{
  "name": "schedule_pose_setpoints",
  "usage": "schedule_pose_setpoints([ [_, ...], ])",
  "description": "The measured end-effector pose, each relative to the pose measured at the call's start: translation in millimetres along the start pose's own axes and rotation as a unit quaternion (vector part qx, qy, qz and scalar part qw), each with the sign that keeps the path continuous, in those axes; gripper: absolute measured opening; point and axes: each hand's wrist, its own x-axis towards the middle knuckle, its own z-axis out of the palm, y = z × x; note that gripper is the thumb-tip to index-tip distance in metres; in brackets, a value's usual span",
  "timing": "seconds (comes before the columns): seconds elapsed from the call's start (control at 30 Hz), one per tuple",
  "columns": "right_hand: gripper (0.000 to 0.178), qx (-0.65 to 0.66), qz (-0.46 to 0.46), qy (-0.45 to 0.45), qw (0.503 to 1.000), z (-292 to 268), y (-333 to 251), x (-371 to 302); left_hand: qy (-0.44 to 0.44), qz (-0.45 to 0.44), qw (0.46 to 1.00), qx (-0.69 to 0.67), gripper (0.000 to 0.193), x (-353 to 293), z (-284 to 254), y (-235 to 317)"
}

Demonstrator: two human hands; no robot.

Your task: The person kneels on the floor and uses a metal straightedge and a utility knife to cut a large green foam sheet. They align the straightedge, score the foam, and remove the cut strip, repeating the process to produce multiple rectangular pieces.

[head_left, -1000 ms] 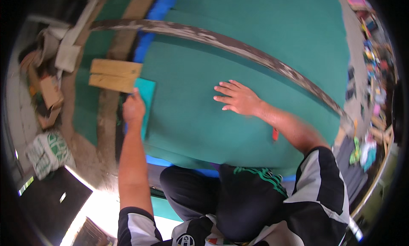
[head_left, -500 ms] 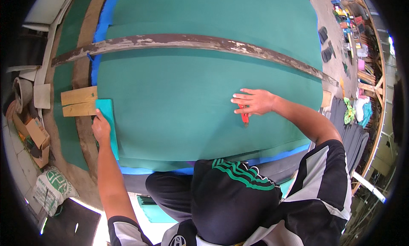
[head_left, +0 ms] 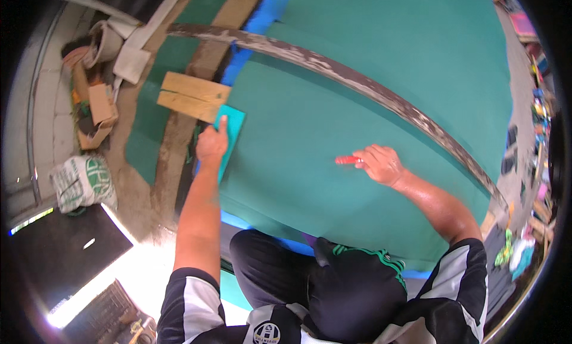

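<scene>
A wide green sheet (head_left: 298,183) lies flat in front of me. At its left edge my left hand (head_left: 213,142) holds a flat teal board (head_left: 232,126), with the thumb on top and the other fingers partly hidden. The board's upper end meets a yellowish wooden board (head_left: 193,96). Above the middle of the sheet, my right hand (head_left: 380,164) is closed on what looks like a red utility knife (head_left: 347,160), which points left. I cannot make out its blade.
A long worn wooden bar (head_left: 333,67) lies across the sheet. Blue material (head_left: 271,10) shows along the sheet's edge. To the left are a cardboard box (head_left: 101,108) and a white sack (head_left: 86,180). Assorted goods and cloths (head_left: 521,254) lie at the far right.
My view has turned, so the scene appears tilted. The right hand has gone from spread fingers over the red knife to a grip on it. The left hand stays on the teal board.
</scene>
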Motion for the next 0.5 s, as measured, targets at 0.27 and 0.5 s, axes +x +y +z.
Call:
schedule_pose_setpoints([
  [0.27,0.066,0.076,0.110,-0.059,0.989,28,-106,214,-0.026,-0.017,1.000,0.004,0.089,-5,-10,2],
  [0.5,0.071,0.067,0.066,-0.068,0.993,47,-120,287,-0.056,-0.027,0.998,-0.014,0.090,-8,-15,7],
])
